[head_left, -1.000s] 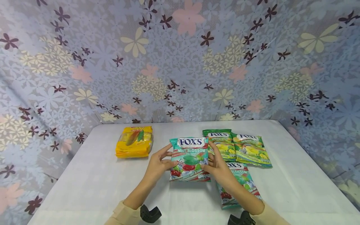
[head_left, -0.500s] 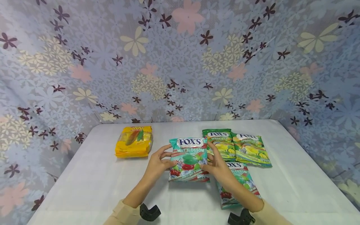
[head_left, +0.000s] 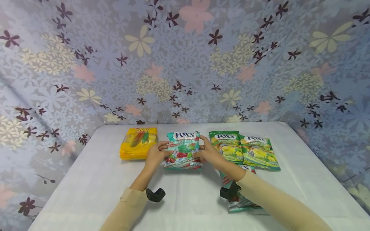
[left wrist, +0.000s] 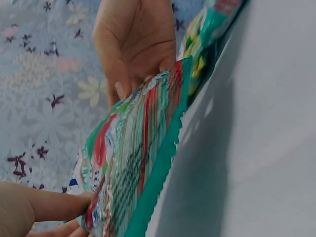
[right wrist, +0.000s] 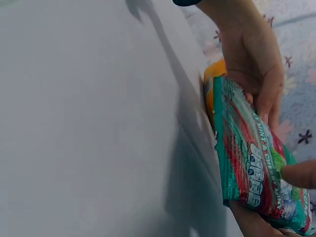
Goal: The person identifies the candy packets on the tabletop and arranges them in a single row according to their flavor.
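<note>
Both hands hold one teal Fox's Mint Blossom candy bag (head_left: pixel 183 149) by its two sides, its printed front toward the head camera. My left hand (head_left: pixel 156 155) grips the left side, thumb on the front. On the opposite side my right hand (head_left: pixel 209 154) pinches it, thumb on the front and fingers behind. In the left wrist view the bag's crimped teal bottom edge (left wrist: pixel 158 182) stands close over the white surface, throwing a shadow. The right wrist view shows the same candy bag (right wrist: pixel 256 163) between both hands.
Left of the hands lies a yellow candy bag (head_left: pixel 138 144). Two green Fox's Spring Tea bags (head_left: pixel 226 146) lie side by side at the right. Another Mint Blossom bag (head_left: pixel 241 203) is partly hidden under the right forearm. Floral cloth (head_left: pixel 185 64) hangs behind the white table (head_left: pixel 86 192).
Both hands have carried the Mint Blossom bag away from the body and slightly left, toward the yellow bag. The right forearm now covers more of the other Mint Blossom bag.
</note>
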### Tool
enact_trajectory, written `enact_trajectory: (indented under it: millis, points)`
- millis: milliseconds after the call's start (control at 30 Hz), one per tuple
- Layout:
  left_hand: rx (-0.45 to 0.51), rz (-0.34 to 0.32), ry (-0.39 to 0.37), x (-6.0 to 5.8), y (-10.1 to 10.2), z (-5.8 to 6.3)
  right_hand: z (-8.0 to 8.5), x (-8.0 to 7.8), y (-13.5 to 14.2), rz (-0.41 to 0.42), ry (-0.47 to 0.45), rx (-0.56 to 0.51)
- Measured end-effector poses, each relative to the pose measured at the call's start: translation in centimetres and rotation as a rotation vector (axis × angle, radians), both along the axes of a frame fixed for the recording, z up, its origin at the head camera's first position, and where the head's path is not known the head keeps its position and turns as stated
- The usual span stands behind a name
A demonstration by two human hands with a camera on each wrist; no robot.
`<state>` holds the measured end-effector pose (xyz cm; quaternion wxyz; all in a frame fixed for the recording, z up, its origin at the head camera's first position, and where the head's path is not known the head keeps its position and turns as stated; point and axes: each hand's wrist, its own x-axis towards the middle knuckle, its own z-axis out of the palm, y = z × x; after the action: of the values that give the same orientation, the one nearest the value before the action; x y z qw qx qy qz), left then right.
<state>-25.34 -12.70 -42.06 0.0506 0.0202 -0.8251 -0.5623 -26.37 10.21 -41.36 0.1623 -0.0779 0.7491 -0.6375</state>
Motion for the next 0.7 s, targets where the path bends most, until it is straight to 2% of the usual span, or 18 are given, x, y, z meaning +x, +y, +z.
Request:
enact_trajectory:
  millis: [200,367,533,700]
  points:
    - [-0.202,0.073,0.078,-1.7,0.0,0.4,-0.4,-2.9,-1.8,-0.019,-0.062,-0.011]
    - [-0.32,0.128,0.146,-2.4,0.5,-0.2,-1.5,-4.5,-2.9,-0.052,-0.067,0.0]
    - [-0.34,0.179,0.174,-3.0,1.0,-0.8,-2.1,-5.4,-3.6,-0.065,-0.038,0.025]
    - [-0.344,0.187,0.115,-3.4,1.2,-0.8,-2.1,-5.9,-4.3,-0.069,0.0,0.063]
